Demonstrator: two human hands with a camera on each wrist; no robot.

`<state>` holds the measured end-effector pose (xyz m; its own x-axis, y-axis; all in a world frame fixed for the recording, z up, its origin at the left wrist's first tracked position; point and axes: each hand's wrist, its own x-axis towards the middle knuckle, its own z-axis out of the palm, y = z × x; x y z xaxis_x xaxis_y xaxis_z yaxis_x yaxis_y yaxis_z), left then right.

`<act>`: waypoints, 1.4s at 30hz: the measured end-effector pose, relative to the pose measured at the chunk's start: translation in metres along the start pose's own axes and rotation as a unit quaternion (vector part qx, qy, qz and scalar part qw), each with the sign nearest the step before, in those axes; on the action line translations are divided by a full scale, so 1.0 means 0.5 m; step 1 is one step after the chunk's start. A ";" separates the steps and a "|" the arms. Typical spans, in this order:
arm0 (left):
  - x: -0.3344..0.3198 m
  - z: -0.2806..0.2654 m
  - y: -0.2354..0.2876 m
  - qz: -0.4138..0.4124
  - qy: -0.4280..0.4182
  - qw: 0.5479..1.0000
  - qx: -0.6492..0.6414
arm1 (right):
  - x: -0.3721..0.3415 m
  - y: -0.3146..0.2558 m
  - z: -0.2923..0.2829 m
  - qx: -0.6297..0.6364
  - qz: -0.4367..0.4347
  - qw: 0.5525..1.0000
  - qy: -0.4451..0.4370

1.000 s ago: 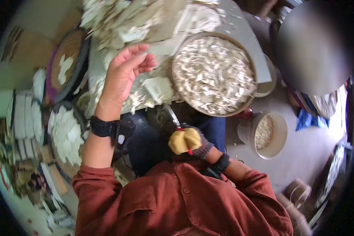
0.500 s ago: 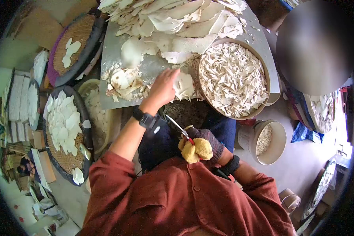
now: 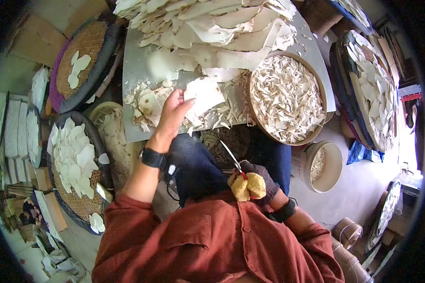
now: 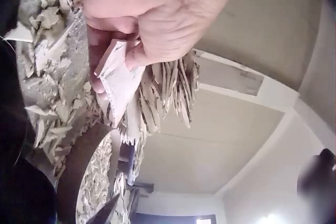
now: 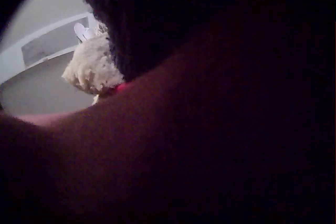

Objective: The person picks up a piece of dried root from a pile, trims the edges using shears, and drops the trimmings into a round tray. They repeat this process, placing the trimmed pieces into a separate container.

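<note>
My left hand (image 3: pixel 173 113) pinches a flat, pale, squarish piece (image 3: pixel 204 95) between thumb and fingers, over the near part of the metal table. In the left wrist view the thumb lies on the near face of this pale piece (image 4: pixel 122 79), its thick cut edge showing. My right hand (image 3: pixel 264 181), in a dark knitted glove, grips scissors (image 3: pixel 231 154) low in front of the shirt. Yellow padding (image 3: pixel 248 187) wraps the handles, with red showing between, and the blades point up and away. The right wrist view is mostly dark, with the padding (image 5: pixel 94 65) at its left.
A round tray (image 3: pixel 322 106) full of pale cut strips sits on the table's right. Behind is a heap of large pale sheets (image 3: pixel 212 28). Scraps (image 3: pixel 148 101) lie left of my left hand. A white bucket (image 3: pixel 333 181) stands lower right; woven trays (image 3: pixel 63 177) of pale pieces stand at left.
My left hand came down to the table, took hold of a pale piece at the near edge and raised it. The right hand keeps its grip on the scissors low at the front.
</note>
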<state>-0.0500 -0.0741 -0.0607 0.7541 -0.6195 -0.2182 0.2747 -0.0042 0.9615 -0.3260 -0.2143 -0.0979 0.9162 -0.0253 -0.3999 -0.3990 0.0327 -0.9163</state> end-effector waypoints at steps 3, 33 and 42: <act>-0.039 0.020 -0.010 0.009 0.016 0.997 -0.079 | -0.021 -0.002 0.008 0.004 -0.024 1.000 0.005; -0.148 0.166 -0.047 0.084 0.164 0.977 -0.112 | 0.131 0.017 -0.025 0.141 -0.232 0.963 0.000; -0.123 0.182 -0.058 0.071 0.136 0.984 -0.095 | 0.168 0.031 -0.037 0.027 -0.220 0.975 -0.022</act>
<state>-0.1588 -0.1073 -0.0599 0.9172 -0.3708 -0.1456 0.2424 0.2297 0.9426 -0.2561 -0.2342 -0.1461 0.9994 -0.0059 0.0336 0.0340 0.0815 -0.9961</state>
